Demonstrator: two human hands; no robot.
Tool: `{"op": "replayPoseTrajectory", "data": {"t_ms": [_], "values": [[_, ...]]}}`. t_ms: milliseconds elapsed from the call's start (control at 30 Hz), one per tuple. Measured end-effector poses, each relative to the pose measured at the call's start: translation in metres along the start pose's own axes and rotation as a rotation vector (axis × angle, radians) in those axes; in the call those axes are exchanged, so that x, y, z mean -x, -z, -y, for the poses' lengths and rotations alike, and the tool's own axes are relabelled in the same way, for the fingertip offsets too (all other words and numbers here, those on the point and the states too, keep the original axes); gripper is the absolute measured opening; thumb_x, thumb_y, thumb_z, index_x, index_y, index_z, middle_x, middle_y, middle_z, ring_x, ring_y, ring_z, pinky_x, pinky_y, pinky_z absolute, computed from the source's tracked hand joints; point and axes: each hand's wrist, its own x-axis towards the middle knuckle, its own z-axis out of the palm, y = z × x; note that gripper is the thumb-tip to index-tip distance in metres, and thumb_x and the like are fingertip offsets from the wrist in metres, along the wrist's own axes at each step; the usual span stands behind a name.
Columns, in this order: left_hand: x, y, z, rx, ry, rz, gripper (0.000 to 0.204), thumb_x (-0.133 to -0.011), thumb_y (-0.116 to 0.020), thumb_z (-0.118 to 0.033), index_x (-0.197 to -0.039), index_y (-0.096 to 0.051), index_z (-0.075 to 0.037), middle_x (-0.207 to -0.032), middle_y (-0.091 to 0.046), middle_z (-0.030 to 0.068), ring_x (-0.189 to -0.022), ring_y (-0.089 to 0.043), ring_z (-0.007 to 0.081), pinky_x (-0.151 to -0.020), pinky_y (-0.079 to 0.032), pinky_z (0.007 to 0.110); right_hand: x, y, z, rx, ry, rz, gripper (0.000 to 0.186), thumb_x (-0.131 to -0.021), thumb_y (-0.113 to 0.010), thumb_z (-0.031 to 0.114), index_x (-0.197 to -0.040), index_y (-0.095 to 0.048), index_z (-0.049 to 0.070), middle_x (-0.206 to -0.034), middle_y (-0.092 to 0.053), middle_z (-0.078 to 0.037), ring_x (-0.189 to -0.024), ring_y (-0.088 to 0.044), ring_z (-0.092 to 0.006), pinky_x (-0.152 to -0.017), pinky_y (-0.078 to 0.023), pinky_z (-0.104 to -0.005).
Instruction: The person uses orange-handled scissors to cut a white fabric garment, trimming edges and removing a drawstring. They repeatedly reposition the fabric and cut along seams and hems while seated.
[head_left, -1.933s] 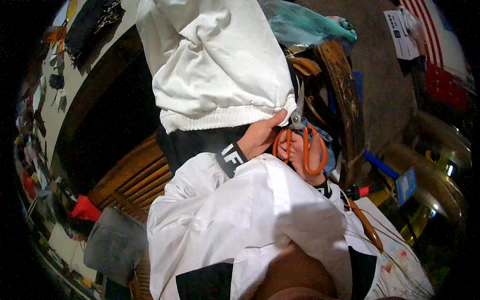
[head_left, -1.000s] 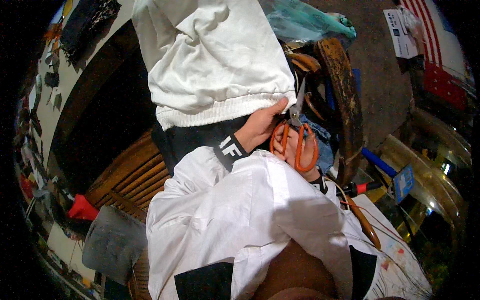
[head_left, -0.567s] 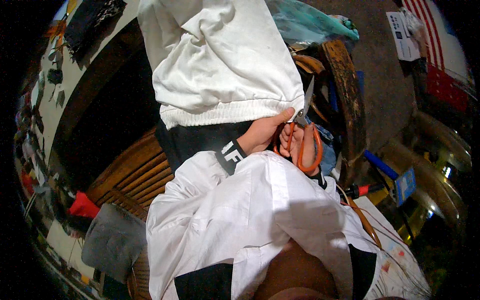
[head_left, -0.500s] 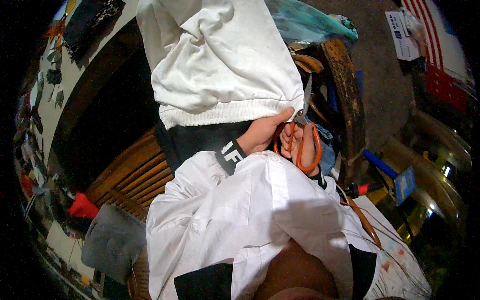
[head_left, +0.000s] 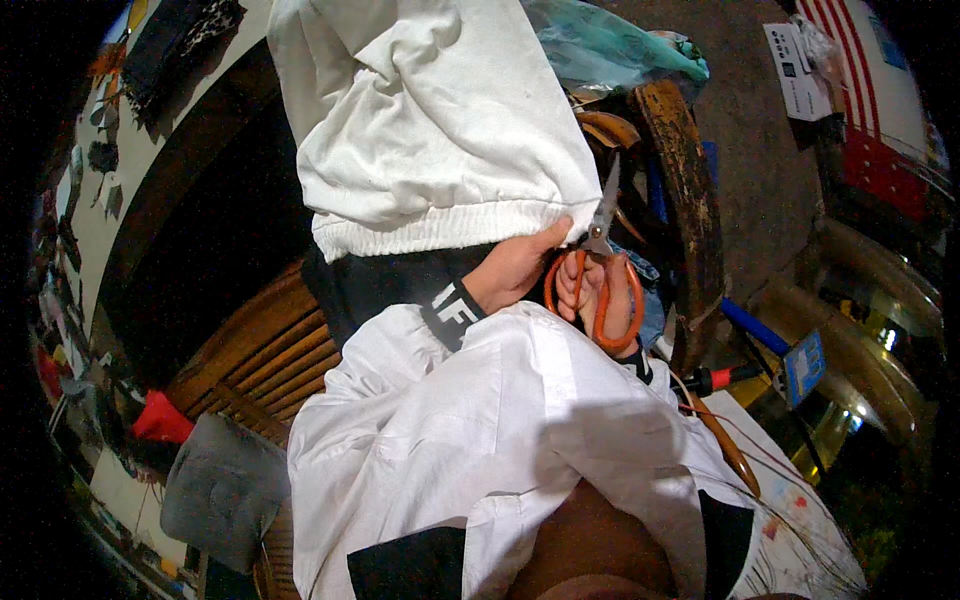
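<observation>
A white cloth garment (head_left: 430, 120) with a gathered elastic band (head_left: 400, 230) lies spread over my lap. My left hand (head_left: 510, 268) pinches the right end of that band, thumb on top. Close beside it, my right hand (head_left: 592, 285) has its fingers around the orange handles of a pair of scissors (head_left: 597, 233). Their metal blades point up and away, along the garment's right edge near the pinched corner. Whether the blades touch the cloth, I cannot tell.
Slatted brown wood (head_left: 265, 350) and a grey cushion (head_left: 225, 490) are at the left. Beyond my right hand stands a worn wooden edge (head_left: 682, 190), with a greenish plastic bag (head_left: 620, 50) behind it. A blue-handled tool (head_left: 755, 328) lies at the right.
The scissors have turned slightly, and more of the blades shows clear of the garment's corner. Both hands keep their grips. The whole view has shifted a little.
</observation>
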Motion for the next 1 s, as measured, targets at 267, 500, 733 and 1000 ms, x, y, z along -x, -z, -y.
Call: {"op": "replayPoseTrajectory", "data": {"t_ms": [267,500,733,1000], "values": [[0.023,-0.026,-0.009,-0.089,-0.168,-0.140,0.045,-0.095,-0.048,-0.037,-0.123,-0.049,-0.002,-0.113,-0.057,0.0100,-0.101,-0.054,0.0225,-0.091,-0.043,0.036,-0.006,-0.002,0.010,-0.009,-0.033,0.029,0.062,-0.090,-0.026,0.066,-0.078,-0.042,0.008,-0.065,-0.041,0.000,-0.051,-0.038,-0.0097,-0.042,-0.032,-0.0221],[0.022,-0.014,-0.004,-0.058,-0.229,-0.170,0.041,-0.095,-0.050,-0.030,-0.125,-0.049,-0.001,-0.122,-0.053,0.0070,-0.113,-0.047,0.0182,-0.098,-0.035,0.032,-0.011,-0.001,0.025,-0.114,-0.073,-0.014,0.060,-0.091,-0.026,0.064,-0.077,-0.044,0.009,-0.063,-0.040,0.001,-0.047,-0.037,-0.0089,-0.038,-0.029,-0.0226],[0.049,-0.021,-0.007,-0.170,-0.068,-0.159,0.036,-0.096,-0.049,-0.028,-0.124,-0.051,-0.005,-0.113,-0.058,0.0080,-0.099,-0.056,0.0202,-0.086,-0.047,0.034,-0.017,0.000,0.027,-0.199,-0.201,0.035,0.066,-0.088,-0.029,0.069,-0.085,-0.049,0.006,-0.070,-0.044,-0.001,-0.054,-0.042,-0.0126,-0.047,-0.034,-0.0265],[0.068,0.006,0.013,-0.137,-0.070,-0.253,0.036,-0.094,-0.053,-0.022,-0.127,-0.048,-0.008,-0.107,-0.058,0.0045,-0.093,-0.055,0.0171,-0.082,-0.047,0.032,-0.034,0.009,0.021,-0.188,-0.177,0.094,0.055,-0.092,-0.033,0.061,-0.086,-0.048,0.007,-0.070,-0.045,-0.001,-0.053,-0.041,-0.0111,-0.046,-0.035,-0.0268]]}}
